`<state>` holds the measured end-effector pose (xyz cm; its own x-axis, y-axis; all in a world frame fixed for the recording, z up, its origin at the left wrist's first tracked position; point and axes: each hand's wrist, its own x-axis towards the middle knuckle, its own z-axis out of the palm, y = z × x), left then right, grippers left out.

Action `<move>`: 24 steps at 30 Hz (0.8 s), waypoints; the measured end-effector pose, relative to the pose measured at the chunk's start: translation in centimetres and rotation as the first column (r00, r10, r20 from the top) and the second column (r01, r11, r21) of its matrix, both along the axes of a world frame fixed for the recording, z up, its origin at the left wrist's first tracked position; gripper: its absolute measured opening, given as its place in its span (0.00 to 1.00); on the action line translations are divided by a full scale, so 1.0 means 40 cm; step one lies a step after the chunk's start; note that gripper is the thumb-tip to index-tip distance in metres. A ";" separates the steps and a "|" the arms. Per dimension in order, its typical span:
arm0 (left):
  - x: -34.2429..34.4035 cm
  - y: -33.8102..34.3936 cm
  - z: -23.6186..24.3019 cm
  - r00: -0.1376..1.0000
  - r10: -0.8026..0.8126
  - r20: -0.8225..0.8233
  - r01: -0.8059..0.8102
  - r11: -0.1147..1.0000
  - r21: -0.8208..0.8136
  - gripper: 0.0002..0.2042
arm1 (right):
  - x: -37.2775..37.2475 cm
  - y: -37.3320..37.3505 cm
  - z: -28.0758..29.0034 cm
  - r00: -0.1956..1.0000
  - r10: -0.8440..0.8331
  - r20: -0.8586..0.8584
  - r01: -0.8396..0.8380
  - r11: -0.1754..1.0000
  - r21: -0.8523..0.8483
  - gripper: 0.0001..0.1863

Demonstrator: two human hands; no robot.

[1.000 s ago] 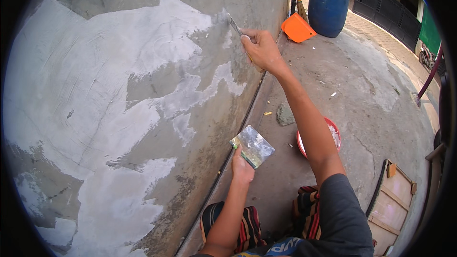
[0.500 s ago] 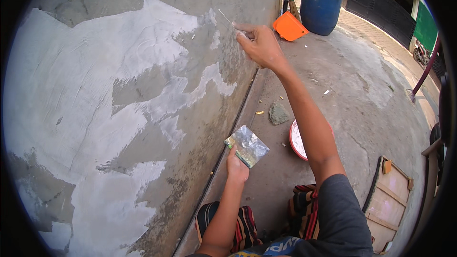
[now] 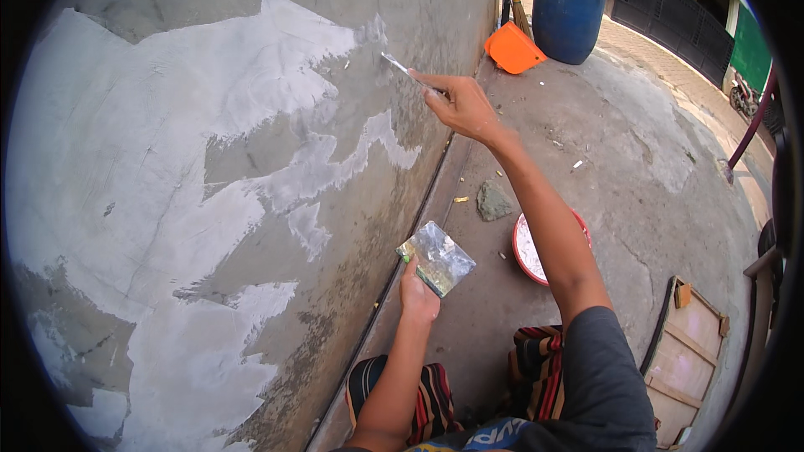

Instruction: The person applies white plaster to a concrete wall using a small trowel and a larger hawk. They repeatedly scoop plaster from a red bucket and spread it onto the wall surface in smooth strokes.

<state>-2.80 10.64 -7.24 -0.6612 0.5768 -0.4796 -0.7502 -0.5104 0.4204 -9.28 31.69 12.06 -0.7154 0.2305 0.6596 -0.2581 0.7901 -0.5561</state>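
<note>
My right hand is closed around a putty knife, reaching out to the grey wall. The thin blade, seen almost edge-on, lies against or very near the wall; which one I cannot tell. White filler covers much of the wall's left side in ragged patches, with bare grey between them. Lower down, my left hand grips a flat square plate, smeared grey and white, by its near corner. Most of the putty knife's handle is hidden in my right fingers.
A red-rimmed basin of white paste stands under my right forearm, beside a stone. Farther off are an orange dustpan, a broom and a blue barrel. A wooden-framed panel lies at right.
My right hand and the putty knife have come down a little along the wall, and the blade shows at a different angle. My left hand keeps the plate nearly still.
</note>
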 end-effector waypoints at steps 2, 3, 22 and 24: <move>0.000 0.000 -0.001 1.000 0.005 -0.008 -0.005 1.000 -0.006 0.22 | -0.012 0.013 0.009 0.999 0.014 -0.044 -0.017 0.998 -0.053 0.21; -0.001 0.001 -0.001 1.000 0.003 -0.009 -0.003 1.000 0.000 0.22 | -0.030 0.016 0.012 0.995 0.028 -0.097 -0.039 0.992 -0.117 0.22; -0.002 -0.003 -0.001 1.000 0.025 -0.017 -0.025 1.000 -0.016 0.22 | -0.049 0.009 0.019 0.997 0.021 -0.068 -0.023 0.999 -0.038 0.21; -0.005 -0.010 -0.003 1.000 0.019 -0.003 -0.019 1.000 -0.012 0.22 | -0.022 -0.006 0.025 0.998 0.029 0.054 -0.029 1.000 0.003 0.21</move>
<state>-3.02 10.25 -7.37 -0.6736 0.5585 -0.4841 -0.7390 -0.5196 0.4288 -10.16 31.45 13.06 -0.7566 0.2070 0.6203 -0.2504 0.7846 -0.5672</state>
